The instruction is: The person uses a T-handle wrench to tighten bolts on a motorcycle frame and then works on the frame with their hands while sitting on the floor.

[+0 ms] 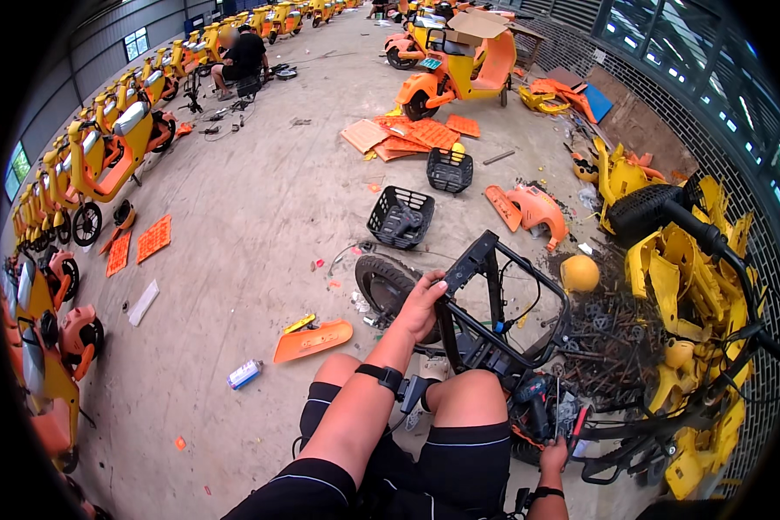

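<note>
A stripped black scooter frame stands in front of my knees, its wheel on the left. My left hand is closed round the frame's upper left rail, thumb on top. Low on the right, my right hand is closed at a tool with a red handle; its working end is hard to make out. Just beyond that hand, a cordless drill lies among small parts in the lower part of the frame. The handlebar, with cables hanging off it, curves along the right side.
Broken yellow panels pile against the brick wall. Beside them lies a heap of dark metal parts. Two black baskets, an orange panel and orange sheets lie on the floor. Scooters line the left; another person sits far off.
</note>
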Tool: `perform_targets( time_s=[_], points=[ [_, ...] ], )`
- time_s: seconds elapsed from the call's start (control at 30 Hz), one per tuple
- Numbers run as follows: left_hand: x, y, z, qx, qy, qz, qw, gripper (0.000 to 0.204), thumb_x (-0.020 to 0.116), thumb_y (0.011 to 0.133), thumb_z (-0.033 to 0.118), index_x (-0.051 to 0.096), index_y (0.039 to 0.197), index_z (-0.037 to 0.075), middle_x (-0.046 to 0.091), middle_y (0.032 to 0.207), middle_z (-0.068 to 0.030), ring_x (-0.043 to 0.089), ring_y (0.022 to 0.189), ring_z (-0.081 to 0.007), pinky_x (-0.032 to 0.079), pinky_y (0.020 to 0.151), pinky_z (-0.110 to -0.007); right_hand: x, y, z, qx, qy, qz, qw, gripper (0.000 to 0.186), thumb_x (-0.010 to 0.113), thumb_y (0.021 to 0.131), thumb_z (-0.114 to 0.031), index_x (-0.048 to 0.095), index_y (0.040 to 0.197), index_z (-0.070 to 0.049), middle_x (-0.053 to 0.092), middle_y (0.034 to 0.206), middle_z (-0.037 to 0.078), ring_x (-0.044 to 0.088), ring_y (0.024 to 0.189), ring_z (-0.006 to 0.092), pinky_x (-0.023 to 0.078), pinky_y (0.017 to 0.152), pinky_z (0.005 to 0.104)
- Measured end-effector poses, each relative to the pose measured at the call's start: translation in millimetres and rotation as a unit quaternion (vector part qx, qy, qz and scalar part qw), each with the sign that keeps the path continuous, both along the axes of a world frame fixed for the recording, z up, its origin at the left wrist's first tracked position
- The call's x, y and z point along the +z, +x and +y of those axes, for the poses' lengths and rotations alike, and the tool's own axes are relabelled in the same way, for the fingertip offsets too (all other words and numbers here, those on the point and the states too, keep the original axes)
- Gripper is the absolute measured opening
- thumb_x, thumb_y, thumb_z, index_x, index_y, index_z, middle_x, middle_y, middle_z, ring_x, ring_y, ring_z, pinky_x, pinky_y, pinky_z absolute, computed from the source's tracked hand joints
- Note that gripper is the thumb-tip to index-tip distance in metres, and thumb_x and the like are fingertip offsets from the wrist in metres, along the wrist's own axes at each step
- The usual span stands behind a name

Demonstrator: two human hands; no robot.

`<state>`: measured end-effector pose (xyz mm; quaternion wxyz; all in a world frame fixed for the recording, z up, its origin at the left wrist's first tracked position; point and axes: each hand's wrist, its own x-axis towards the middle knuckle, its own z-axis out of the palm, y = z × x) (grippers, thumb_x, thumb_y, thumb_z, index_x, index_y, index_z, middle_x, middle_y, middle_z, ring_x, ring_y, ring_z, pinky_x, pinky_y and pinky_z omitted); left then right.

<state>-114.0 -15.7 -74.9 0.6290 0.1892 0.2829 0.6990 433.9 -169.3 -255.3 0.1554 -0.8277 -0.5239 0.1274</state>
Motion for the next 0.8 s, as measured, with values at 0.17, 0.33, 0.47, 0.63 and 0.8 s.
perform_targets(
  time_s=[0.17,0.33,0.47,0.63,0.8],
  points=[
    [-3,-4,0,0.0,0.0,0.003,1.0,0.038,0.068,0.092,0.02,0.051,0.125,0.011,0.06,0.105,-0.0021,0.058,0.093,-0.0149,0.047,0.087,-0.031,31,-49,6,0.03,-0.014,0.025,0.999,0.035,0.065,0.089,-0.011,0.063,0.123,-0.002,0.068,0.106,0.026,0.065,0.102,0.0418,0.05,0.088,0.045],
    [3,-2,-1,-0.004,-0.006,-0.006,1.0,0.037,0.069,0.092,0.019,0.054,0.125,0.011,0.059,0.105,-0.0011,0.054,0.096,-0.0136,0.044,0.087,-0.031,12,-51,12,0.005,0.016,0.013,1.0,0.021,0.064,0.091,-0.01,0.059,0.108,0.0,0.067,0.098,0.025,0.064,0.094,0.0436,0.049,0.083,0.0476],
    [2,-3,-2,-0.01,-0.003,-0.001,1.0,0.036,0.069,0.092,0.018,0.054,0.125,0.012,0.059,0.105,-0.0005,0.053,0.098,-0.0135,0.043,0.088,-0.031,-5,-34,8,-0.038,0.024,0.005,0.999,0.021,0.063,0.092,-0.012,0.053,0.107,-0.001,0.066,0.096,0.024,0.064,0.092,0.0435,0.048,0.082,0.0487],
    [-1,-4,-2,-0.002,-0.002,-0.002,1.0,0.036,0.069,0.092,0.018,0.055,0.124,0.013,0.059,0.105,-0.0004,0.054,0.096,-0.0138,0.044,0.087,-0.031,-1,-31,-4,-0.033,-0.021,-0.002,0.999,0.026,0.064,0.092,-0.014,0.051,0.109,0.0,0.066,0.097,0.024,0.064,0.094,0.0441,0.048,0.083,0.0495],
    [1,-3,-1,-0.009,0.004,-0.006,1.0,0.035,0.069,0.092,0.018,0.055,0.124,0.013,0.06,0.105,-0.0009,0.055,0.096,-0.0143,0.044,0.087,-0.032,-8,-32,-12,-0.062,-0.043,-0.041,0.996,0.027,0.062,0.093,-0.018,0.052,0.11,0.001,0.066,0.101,0.027,0.064,0.097,0.0455,0.048,0.084,0.0514]
  ],
)
